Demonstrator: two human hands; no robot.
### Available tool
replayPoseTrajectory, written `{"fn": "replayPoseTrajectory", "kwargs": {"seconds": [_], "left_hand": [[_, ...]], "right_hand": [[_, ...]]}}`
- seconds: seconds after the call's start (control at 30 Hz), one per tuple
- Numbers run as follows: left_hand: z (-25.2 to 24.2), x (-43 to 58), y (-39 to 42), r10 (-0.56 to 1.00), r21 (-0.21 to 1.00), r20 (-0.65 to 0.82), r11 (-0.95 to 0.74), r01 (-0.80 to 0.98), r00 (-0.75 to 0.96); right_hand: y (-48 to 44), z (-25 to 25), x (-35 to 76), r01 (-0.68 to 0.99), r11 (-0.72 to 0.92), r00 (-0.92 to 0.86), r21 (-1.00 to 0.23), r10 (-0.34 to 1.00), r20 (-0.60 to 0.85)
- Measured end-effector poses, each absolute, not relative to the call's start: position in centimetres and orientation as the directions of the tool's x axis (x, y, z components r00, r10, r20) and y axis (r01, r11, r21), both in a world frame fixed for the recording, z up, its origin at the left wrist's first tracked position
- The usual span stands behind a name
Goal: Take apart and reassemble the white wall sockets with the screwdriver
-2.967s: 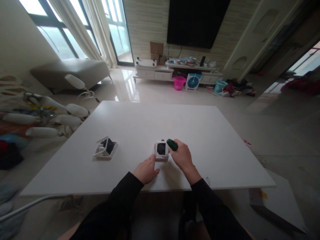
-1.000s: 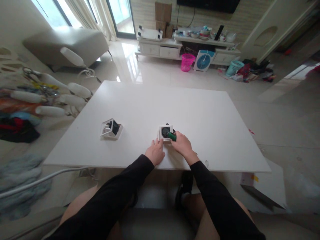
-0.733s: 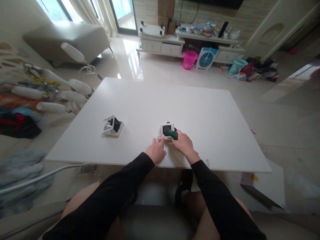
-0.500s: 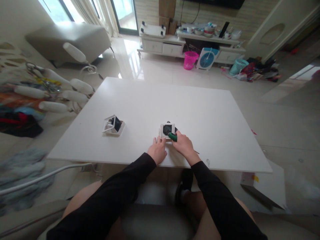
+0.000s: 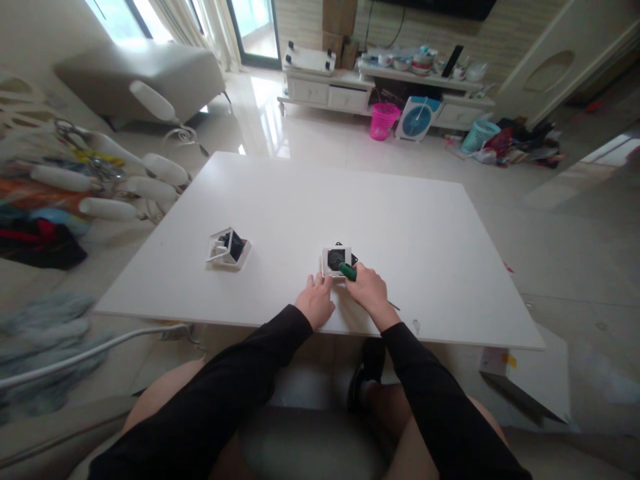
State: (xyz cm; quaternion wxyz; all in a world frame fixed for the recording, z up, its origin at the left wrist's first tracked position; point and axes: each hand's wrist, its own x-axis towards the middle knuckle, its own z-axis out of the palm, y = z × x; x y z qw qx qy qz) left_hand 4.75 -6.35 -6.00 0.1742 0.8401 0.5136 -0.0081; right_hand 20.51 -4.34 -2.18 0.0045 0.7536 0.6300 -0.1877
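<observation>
A small white square-framed part with a dark round centre, perhaps a socket or small speaker (image 5: 336,259), lies near the table's front edge; black tabs show behind it. My left hand (image 5: 315,303) rests at its near left edge with the fingers stretched out and apart, the fingertips close to or touching the frame. My right hand (image 5: 368,288) is closed on a green-handled screwdriver (image 5: 349,271). The handle end points at the part's dark centre, while a thin dark shaft shows past the wrist. To the left sits an open white-and-black assembly (image 5: 228,249), tilted up.
Both forearms reach over the front edge of the white table (image 5: 320,200). A small clear item (image 5: 417,325) lies at the front right. Beyond the table stand a pink basket (image 5: 383,121), a blue fan (image 5: 418,120) and a white cabinet (image 5: 349,99). A lamp with white shades (image 5: 165,169) leans in at left.
</observation>
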Motion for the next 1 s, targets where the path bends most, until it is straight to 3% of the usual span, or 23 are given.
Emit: {"fn": "replayPoseTrajectory", "kwargs": {"seconds": [0.33,0.63,0.83,1.0], "left_hand": [[-5.1,4.5,-6.0,0.858,0.375,-0.265,-0.330,0.867,0.441],[-5.5,4.6,-6.0,0.847,0.409,-0.235,-0.359,0.839,0.477],[-5.6,4.9,-6.3,0.861,0.407,-0.202,-0.360,0.840,0.467],[-4.6,4.9,-5.9,0.899,0.471,-0.172,-0.285,0.835,0.404]], "right_hand": [[-4.0,-2.3,20.9,0.863,-0.295,0.234,-0.410,0.953,-0.192],[-3.4,-3.0,20.4,0.735,-0.187,0.191,-0.651,0.979,-0.066],[-3.3,-2.2,20.5,0.638,-0.104,0.257,-0.763,0.963,0.084],[-3.3,-2.2,20.7,0.521,-0.099,0.341,-0.848,0.935,0.100]]}}
